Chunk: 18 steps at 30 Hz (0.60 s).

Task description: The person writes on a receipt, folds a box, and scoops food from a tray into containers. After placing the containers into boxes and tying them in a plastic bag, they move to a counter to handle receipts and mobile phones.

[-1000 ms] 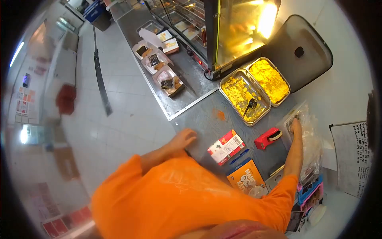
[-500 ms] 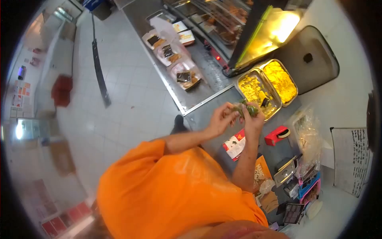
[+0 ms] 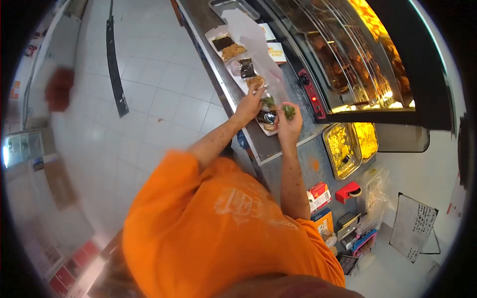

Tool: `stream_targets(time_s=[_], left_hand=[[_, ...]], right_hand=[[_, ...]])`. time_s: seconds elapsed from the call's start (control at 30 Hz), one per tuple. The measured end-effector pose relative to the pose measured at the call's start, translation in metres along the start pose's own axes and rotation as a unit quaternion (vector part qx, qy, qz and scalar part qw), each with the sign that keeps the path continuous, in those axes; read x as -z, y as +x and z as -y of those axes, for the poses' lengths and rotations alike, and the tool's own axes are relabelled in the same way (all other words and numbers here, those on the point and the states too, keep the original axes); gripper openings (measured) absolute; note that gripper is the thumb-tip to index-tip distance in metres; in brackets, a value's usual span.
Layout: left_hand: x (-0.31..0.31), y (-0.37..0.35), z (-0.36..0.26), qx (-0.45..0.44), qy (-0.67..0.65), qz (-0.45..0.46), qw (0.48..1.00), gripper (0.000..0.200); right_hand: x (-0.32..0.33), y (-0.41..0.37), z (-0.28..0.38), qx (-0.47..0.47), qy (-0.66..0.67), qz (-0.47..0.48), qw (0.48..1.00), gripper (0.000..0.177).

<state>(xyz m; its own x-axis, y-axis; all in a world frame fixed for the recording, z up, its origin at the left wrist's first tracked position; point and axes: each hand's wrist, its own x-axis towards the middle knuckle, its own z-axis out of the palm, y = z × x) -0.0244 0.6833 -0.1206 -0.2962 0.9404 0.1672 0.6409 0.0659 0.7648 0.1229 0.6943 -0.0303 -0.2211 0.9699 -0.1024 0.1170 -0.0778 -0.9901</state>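
1. The right hand (image 3: 288, 124) is raised over the steel bench (image 3: 278, 146). Its grip is closed, with the fingers pinched around a small bunch of green leaves (image 3: 289, 111) that sticks out above the fingertips.
2. The left hand (image 3: 250, 103) is just to the left of that grip. Its fingers curl towards a second green tuft (image 3: 268, 102). The fingertips meet the tuft, but it cannot be told whether this grip is closed on it or only touching it.
3. Directly under and between the two grips lies an open food box (image 3: 266, 121), which holds a dark piece of food. The second green tuft sits at the box's far edge.
4. Beyond the left grip, further along the bench, are two more open boxes (image 3: 246, 68) (image 3: 227, 45), each with dark and brown portions. A sheet of white paper (image 3: 248, 32) lies over them.
5. Past the right grip, on its right side, stands a glass warming cabinet (image 3: 348, 64) with browned food on racks.
6. On the near right of the right grip, two metal trays of yellow food (image 3: 342, 149) (image 3: 366, 139) sit side by side.
7. Nearer the person than the trays are a red tape dispenser (image 3: 348, 191), a red-and-white carton (image 3: 318, 194) and an orange box (image 3: 323, 222).
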Motion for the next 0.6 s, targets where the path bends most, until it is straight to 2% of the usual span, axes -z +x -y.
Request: stream_targets(time_s=[0.07,0.1,0.13,0.2,0.23,0.27,0.33,0.4,0.43,0.47,0.5,0.57,0.6], left_hand=[[0.02,0.015,-0.006,-0.07,-0.129,-0.007,0.989,0.035],[0.022,0.029,0.008,-0.132,-0.093,-0.073,0.984,0.026],[0.026,0.044,0.023,-0.132,-0.096,-0.073,0.984,0.026],[0.034,0.07,0.058,-0.028,-0.1,-0.092,0.99,0.019],[0.037,0.08,0.073,-0.019,-0.061,-0.076,0.995,0.023],[0.035,0.081,0.084,-0.017,-0.063,-0.079,0.995,0.023],[0.052,0.079,0.071,-0.051,0.154,-0.079,0.984,0.029],[0.063,0.066,0.038,-0.045,0.128,-0.09,0.987,0.027],[0.071,0.057,0.019,-0.035,-0.124,-0.036,0.991,0.026],[0.078,0.056,0.011,-0.024,-0.368,0.022,0.929,0.026],[0.083,0.06,0.013,-0.024,-0.366,0.025,0.93,0.026],[0.091,0.074,0.023,0.012,-0.337,-0.001,0.941,0.018],[0.096,0.089,0.031,0.047,-0.257,-0.059,0.964,0.017]], right_hand=[[-0.005,0.012,0.0,0.035,0.034,-0.01,0.999,0.019],[-0.009,0.016,-0.001,0.046,0.058,-0.032,0.997,0.022],[-0.013,0.018,0.001,0.047,0.055,-0.034,0.997,0.022],[-0.018,0.018,0.006,-0.055,0.196,-0.059,0.977,0.017],[-0.02,0.022,0.002,-0.079,0.131,-0.061,0.986,0.012],[-0.024,0.03,-0.012,-0.078,0.128,-0.058,0.987,0.012],[-0.039,0.052,-0.023,0.028,0.087,0.032,0.995,0.014],[-0.059,0.058,-0.004,0.028,0.055,0.026,0.998,0.012],[-0.071,0.061,0.008,0.043,0.033,0.021,0.998,0.011],[-0.078,0.066,0.013,0.058,0.012,0.015,0.998,0.011],[-0.083,0.074,0.016,0.213,-0.206,0.015,0.955,0.017],[-0.096,0.07,0.019,0.199,-0.181,0.03,0.963,0.019],[-0.106,0.069,0.035,0.19,-0.156,0.045,0.968,0.022]])
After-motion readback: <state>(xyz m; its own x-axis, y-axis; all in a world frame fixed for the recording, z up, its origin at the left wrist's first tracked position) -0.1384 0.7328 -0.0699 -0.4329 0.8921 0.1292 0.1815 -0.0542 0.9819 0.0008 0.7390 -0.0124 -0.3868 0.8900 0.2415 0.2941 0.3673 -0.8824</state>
